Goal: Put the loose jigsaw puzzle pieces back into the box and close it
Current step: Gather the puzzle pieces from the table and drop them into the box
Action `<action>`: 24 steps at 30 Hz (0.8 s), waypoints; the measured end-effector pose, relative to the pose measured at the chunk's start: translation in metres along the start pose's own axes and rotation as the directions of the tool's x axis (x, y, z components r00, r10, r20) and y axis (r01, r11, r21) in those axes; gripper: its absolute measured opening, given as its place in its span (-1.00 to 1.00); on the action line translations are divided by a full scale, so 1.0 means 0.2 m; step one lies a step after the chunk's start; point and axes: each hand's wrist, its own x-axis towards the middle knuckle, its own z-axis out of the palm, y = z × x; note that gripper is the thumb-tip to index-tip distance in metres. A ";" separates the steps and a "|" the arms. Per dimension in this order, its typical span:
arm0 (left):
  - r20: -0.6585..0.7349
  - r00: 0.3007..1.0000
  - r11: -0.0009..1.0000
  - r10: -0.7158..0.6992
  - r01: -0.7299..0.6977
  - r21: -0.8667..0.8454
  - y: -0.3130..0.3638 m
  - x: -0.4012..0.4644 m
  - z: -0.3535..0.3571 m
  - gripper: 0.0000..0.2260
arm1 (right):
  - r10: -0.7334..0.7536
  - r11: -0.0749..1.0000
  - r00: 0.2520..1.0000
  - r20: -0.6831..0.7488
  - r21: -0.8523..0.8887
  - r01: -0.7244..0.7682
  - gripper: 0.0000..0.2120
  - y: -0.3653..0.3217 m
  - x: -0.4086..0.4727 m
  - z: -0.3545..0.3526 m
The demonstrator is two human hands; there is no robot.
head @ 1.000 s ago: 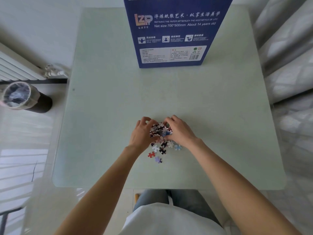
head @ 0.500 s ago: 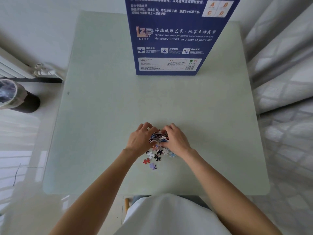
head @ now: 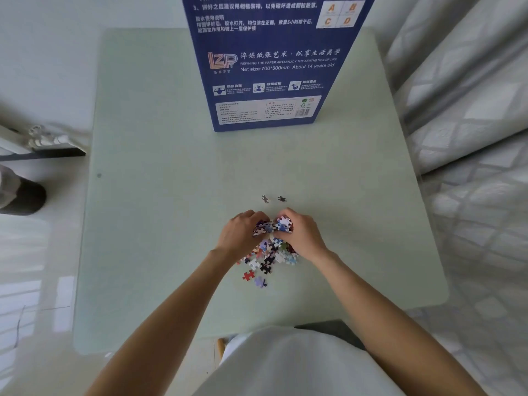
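A tall blue puzzle box (head: pixel 271 64) stands upright at the far side of the pale green table (head: pixel 171 224); its top is out of view. My left hand (head: pixel 240 235) and my right hand (head: pixel 303 235) curl around a bunch of jigsaw pieces (head: pixel 273 225) held between them, just above the table. Under and behind the hands lies a heap of loose pieces (head: pixel 268 257), with a red piece (head: pixel 248 275) and a lilac piece (head: pixel 260 282) nearest me. Two stray pieces (head: pixel 273 198) lie just beyond my fingers.
A radiator pipe (head: pixel 43 140) and a dark round bin (head: pixel 20 195) are on the floor to the left. A quilted grey bedcover (head: pixel 471 138) runs along the table's right edge. My white shirt (head: pixel 285 364) fills the bottom.
My hands have drawn closer together and lifted a bunch of pieces off the heap. Two stray pieces now show beyond my fingers. The camera has tilted, bringing the box nearer in view.
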 end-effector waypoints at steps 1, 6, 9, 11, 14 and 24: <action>0.007 1.000 1.000 -0.003 0.003 -0.004 0.00 0.01 0.00 -0.70 | 0.017 1.000 1.000 0.001 0.021 -0.017 -0.68 0.00 0.00 -0.01; 0.006 1.000 0.999 -0.008 0.008 0.034 0.01 0.03 0.01 -0.71 | 0.052 0.997 0.999 -0.001 0.058 -0.051 -0.71 0.03 0.01 -0.02; 0.013 0.999 0.997 -0.038 0.037 0.067 0.02 0.05 0.01 -0.69 | 0.065 0.997 0.998 -0.004 0.039 -0.065 -0.73 0.04 0.01 -0.03; 0.009 0.998 0.996 -0.065 0.064 0.065 0.03 0.06 0.00 -0.69 | 0.064 0.997 0.998 -0.013 0.034 -0.063 -0.75 0.05 0.01 -0.06; -0.028 0.996 0.996 -0.079 0.080 0.040 0.03 0.06 -0.01 -0.72 | 0.020 1.000 1.000 -0.022 0.019 -0.019 -0.77 0.06 0.01 -0.09; -0.147 0.983 0.993 -0.114 0.108 -0.048 0.08 0.01 -0.15 -0.81 | -0.100 0.991 0.995 0.025 -0.089 0.102 -0.79 0.01 0.02 -0.30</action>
